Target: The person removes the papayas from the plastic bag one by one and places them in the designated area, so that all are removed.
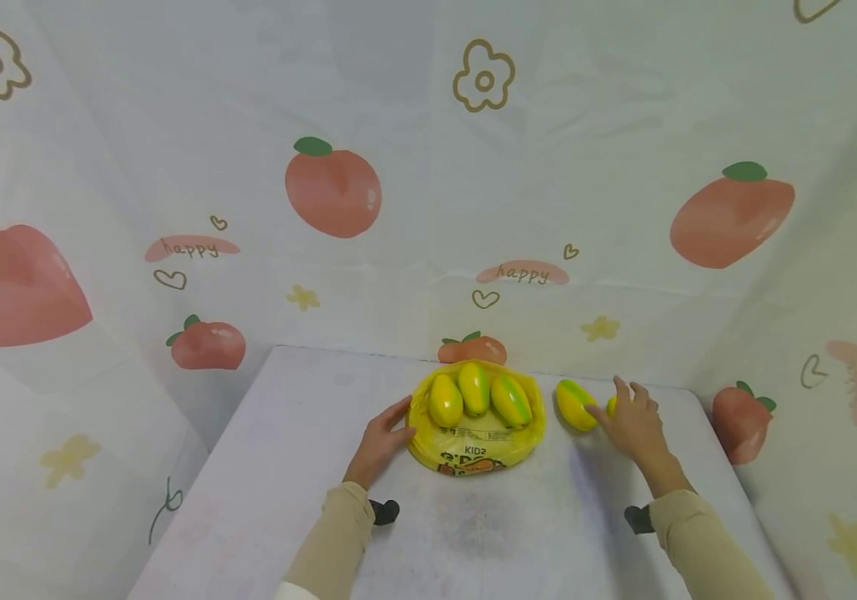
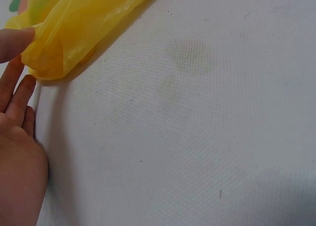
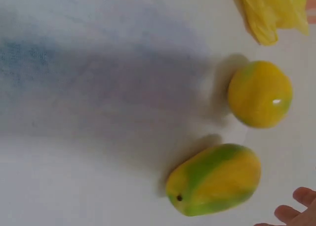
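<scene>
Three yellow-green mangoes [image 1: 474,388] lie within the outline of a printed yellow plastic bag [image 1: 466,454]. My left hand [image 1: 379,442] touches the bag's left edge, fingers fairly straight. In the left wrist view its thumb [image 2: 16,44] overlaps the yellow plastic and its fingertips are right at the lower edge. A fourth mango [image 1: 574,406] rests on the table just right of the bag. Over another mango [image 3: 213,179], mostly hidden in the head view, my right hand [image 1: 634,423] reaches with fingers spread; the right wrist view has its fingertips [image 3: 302,196] beside that fruit.
The white table [image 1: 278,483] ends at the back against a hanging cloth [image 1: 428,208] printed with peaches, flowers and hearts. More of this cloth stands along the left and right sides. Dark wrist mounts [image 1: 638,520] stick out from the sleeves.
</scene>
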Demonstrator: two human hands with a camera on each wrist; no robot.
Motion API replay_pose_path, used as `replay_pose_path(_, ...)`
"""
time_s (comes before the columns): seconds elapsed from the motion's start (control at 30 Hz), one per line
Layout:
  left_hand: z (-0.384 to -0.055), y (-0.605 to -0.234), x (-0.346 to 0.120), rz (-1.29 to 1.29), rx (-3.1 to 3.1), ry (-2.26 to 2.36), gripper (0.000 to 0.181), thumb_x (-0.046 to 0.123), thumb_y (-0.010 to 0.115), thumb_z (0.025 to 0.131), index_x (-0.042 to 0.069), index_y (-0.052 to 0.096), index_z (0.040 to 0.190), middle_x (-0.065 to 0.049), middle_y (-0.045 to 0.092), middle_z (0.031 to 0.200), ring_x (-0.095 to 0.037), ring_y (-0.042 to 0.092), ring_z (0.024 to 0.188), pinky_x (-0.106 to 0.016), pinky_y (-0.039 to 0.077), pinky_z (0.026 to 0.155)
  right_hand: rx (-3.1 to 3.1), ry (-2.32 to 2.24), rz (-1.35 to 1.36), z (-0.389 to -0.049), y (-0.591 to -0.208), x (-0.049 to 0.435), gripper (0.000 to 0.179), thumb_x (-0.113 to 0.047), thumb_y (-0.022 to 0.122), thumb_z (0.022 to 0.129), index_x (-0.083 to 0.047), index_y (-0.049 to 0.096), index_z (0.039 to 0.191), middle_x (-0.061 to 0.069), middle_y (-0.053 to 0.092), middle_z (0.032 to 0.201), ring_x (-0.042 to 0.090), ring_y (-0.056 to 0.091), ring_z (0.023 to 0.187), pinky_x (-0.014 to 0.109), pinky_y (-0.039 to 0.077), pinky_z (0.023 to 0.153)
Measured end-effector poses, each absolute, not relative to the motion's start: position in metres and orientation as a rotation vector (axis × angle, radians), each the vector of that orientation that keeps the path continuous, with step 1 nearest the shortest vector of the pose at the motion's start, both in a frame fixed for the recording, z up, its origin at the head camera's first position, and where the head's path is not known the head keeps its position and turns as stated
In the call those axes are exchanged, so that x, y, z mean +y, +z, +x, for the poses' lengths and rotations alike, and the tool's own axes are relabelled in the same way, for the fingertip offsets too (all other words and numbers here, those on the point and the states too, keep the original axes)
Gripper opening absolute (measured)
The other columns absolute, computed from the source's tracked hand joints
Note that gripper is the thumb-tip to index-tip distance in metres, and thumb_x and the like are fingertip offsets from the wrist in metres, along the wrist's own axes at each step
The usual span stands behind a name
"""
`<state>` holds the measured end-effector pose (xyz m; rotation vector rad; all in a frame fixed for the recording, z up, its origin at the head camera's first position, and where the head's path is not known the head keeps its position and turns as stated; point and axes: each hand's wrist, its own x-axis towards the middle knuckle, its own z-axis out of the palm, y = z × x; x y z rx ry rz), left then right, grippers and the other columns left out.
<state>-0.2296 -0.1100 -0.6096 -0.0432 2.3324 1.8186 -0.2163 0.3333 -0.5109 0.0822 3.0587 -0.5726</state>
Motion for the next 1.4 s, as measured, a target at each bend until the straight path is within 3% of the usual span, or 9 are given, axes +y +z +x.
replay_pose_path(0.23,-0.227,-0.609,-0.111,-0.046,2.315,1.839,0.061,0.018,0.069,0.094,0.029,0.05,0.151,0.003,0.048,0.159,-0.025,0.037,0.153,-0.052,0.028,0.128,3.152,-0.404,-0.054,-0.218,-0.506,0.316,0.089,-0.056,0.055,0.099,0.005,0.024,0.156,0.045,0.022,0.155,0.069,0.025,0.138,0.084,0.03,0.102)
replay_pose_path(0.77,-0.227,-0.609,-0.112,-0.046,2.305,1.837,0.061,0.02,0.069,0.094,0.03,0.05,0.151,0.004,0.048,0.159,-0.025,0.037,0.154,-0.054,0.027,0.128,3.112,-0.403,-0.204,-0.218,-0.496,0.277,0.094,-0.062,0.056,0.096,-0.006,0.02,0.162,0.036,0.013,0.163,0.063,0.012,0.148,0.086,0.011,0.112)
replay_pose_path(1.03,-0.229,-0.608,-0.113,-0.025,2.301,1.843,0.061,0.019,0.07,0.094,0.028,0.051,0.151,0.002,0.048,0.16,-0.027,0.037,0.153,-0.054,0.027,0.128,3.163,-0.312,-0.347,-0.216,-0.496,0.257,0.091,-0.06,0.061,0.094,-0.007,0.027,0.16,0.034,0.02,0.163,0.063,0.021,0.147,0.085,0.02,0.111)
replay_pose_path(1.4,-0.229,-0.608,-0.111,0.005,2.327,1.827,0.06,0.017,0.068,0.095,0.026,0.05,0.152,0.002,0.047,0.16,-0.026,0.037,0.154,-0.052,0.026,0.129,3.133,-0.319,-0.462,-0.219,-0.497,0.238,0.094,-0.062,0.064,0.091,-0.013,0.025,0.162,0.03,0.015,0.167,0.058,0.015,0.152,0.084,0.017,0.114)
